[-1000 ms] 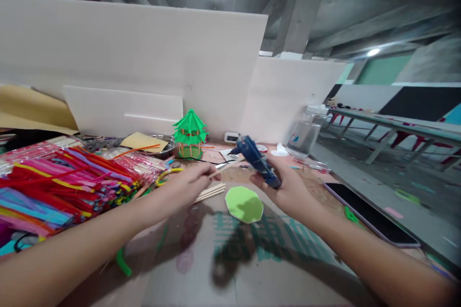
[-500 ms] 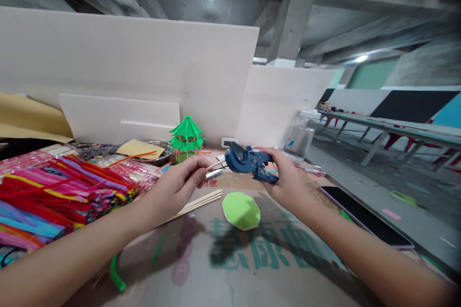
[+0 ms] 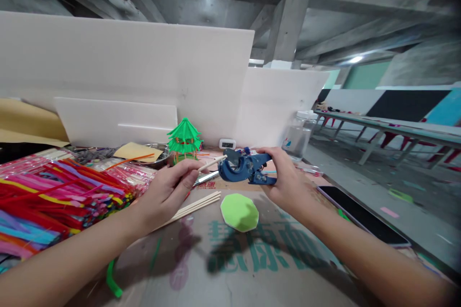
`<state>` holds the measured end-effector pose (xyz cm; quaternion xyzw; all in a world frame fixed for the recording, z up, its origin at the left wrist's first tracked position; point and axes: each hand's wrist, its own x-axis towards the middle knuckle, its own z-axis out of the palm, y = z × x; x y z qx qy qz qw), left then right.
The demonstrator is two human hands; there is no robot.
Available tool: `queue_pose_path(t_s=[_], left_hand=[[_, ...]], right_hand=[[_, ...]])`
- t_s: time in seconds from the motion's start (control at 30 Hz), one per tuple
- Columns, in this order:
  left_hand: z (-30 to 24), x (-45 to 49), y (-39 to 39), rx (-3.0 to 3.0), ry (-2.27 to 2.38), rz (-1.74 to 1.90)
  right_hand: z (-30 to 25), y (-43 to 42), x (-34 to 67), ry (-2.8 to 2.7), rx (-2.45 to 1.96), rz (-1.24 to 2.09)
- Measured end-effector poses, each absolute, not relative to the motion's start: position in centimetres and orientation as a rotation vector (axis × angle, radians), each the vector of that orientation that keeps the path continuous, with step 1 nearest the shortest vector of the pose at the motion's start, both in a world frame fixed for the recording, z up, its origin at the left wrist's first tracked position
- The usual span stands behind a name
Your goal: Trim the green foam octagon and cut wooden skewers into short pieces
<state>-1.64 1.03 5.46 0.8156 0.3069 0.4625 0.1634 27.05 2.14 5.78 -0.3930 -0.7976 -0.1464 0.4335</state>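
My left hand (image 3: 173, 189) is closed in a pinch on a thin wooden stick (image 3: 212, 163), whose far end slants up to the jaw of a blue pipe cutter (image 3: 234, 169). I cannot tell whether the stick touches the blade. Wrapped round the cutter's handles is my right hand (image 3: 283, 177), and the jaw points left. Below the hands, on printed cardboard (image 3: 201, 268), lies a light-green octagonal piece (image 3: 239, 212). Several more wooden sticks (image 3: 196, 207) lie to its left, partly under my left hand.
Colourful pipe cleaners (image 3: 46, 196) are heaped at left. A green pagoda-like model (image 3: 185, 136) stands behind, near a small digital timer (image 3: 227, 144) and white boards (image 3: 201, 81). At right are a clear water bottle (image 3: 298, 136) and a phone (image 3: 362, 216).
The view has shifted slightly. My left hand has tilted the stick, and its end now sits higher at the cutter's jaw. The right hand keeps its grip on the cutter.
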Motion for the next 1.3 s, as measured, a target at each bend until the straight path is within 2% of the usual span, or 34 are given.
queue_pose_path(t_s=[0.33, 0.8, 1.13, 1.3], left_hand=[[6.1, -0.9, 0.1, 2.574, 0.785, 1.001], [5.6, -1.0, 0.0, 2.559, 0.777, 0.948], [5.7, -0.4, -0.6, 2.508, 0.879, 0.934], [5.6, -0.3, -0.3, 2.475, 0.871, 0.928]], right_hand=[[6.4, 0.7, 26.2, -2.014, -0.962, -0.434], [6.8, 0.6, 27.1, -2.068, -0.919, -0.643], [7.0, 0.7, 27.2, -2.139, -0.995, -0.619], [6.4, 0.9, 27.7, -2.131, -0.985, -0.796]])
